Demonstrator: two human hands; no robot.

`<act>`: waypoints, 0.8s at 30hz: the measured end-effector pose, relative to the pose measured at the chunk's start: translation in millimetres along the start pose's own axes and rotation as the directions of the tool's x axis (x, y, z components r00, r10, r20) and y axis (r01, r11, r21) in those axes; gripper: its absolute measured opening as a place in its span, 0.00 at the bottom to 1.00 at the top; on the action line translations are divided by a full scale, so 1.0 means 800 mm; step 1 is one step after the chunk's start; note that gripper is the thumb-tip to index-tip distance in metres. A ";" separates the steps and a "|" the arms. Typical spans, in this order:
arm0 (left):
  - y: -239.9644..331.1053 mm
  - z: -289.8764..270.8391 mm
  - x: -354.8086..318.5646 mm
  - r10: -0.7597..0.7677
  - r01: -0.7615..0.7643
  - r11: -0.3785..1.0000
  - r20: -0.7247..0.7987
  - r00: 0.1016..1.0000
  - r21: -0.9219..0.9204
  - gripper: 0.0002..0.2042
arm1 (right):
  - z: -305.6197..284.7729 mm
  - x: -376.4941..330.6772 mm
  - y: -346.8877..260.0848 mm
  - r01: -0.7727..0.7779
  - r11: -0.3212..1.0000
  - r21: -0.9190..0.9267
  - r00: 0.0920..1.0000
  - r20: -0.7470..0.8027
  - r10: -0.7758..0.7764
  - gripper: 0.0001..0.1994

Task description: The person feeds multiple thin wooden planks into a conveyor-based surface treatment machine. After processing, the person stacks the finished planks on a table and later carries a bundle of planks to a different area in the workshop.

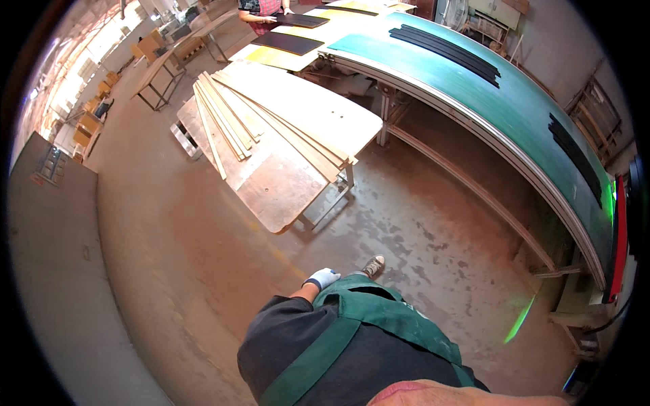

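My left hand (323, 277), in a white glove with a blue cuff, hangs low beside my green apron (386, 314). Its fingers are too small and foreshortened to read, and no object shows in it. My right hand is out of the picture. Ahead of me stands a wooden-topped table (271, 199) with several long, thin wood strips (288, 132) fanned out across it; my left hand is apart from both.
To the right runs a green conveyor belt (467, 95) carrying dark strips (443, 54) and more dark strips (575, 159). A red bar (619, 237) crosses its near end. At the far end, a person (264, 15) handles a dark panel (301, 21). A grey wall (64, 271) bounds the left.
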State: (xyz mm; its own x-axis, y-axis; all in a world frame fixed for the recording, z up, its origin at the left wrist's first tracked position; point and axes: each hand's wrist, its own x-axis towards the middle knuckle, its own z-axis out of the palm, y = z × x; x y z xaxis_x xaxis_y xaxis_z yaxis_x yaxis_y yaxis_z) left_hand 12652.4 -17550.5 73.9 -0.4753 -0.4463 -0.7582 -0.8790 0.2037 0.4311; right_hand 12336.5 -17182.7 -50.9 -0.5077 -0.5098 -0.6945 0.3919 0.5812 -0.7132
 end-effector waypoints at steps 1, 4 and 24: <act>-0.009 0.002 -0.007 -0.017 0.017 0.999 0.007 1.000 0.027 0.25 | 0.003 -0.006 -0.001 0.013 1.000 -0.003 1.000 0.001 -0.013 0.06; -0.033 0.006 -0.021 -0.072 0.072 0.995 -0.003 0.997 0.063 0.27 | 0.010 -0.024 -0.003 0.051 0.999 -0.011 0.999 0.009 -0.051 0.06; -0.139 -0.074 -0.018 -0.088 0.092 0.989 0.038 0.995 -0.114 0.25 | 0.150 0.007 -0.046 0.455 0.660 -0.599 0.884 0.209 -0.419 0.08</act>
State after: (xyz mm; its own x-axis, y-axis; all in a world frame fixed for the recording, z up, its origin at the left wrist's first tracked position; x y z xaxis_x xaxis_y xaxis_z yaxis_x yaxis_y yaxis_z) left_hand 12759.3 -17618.2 66.2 -0.3972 -0.4290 -0.8113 -0.9088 0.0610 0.4126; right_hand 12411.4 -17283.3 -40.2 -0.4525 -0.8266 -0.3346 -0.4315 0.5313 -0.7290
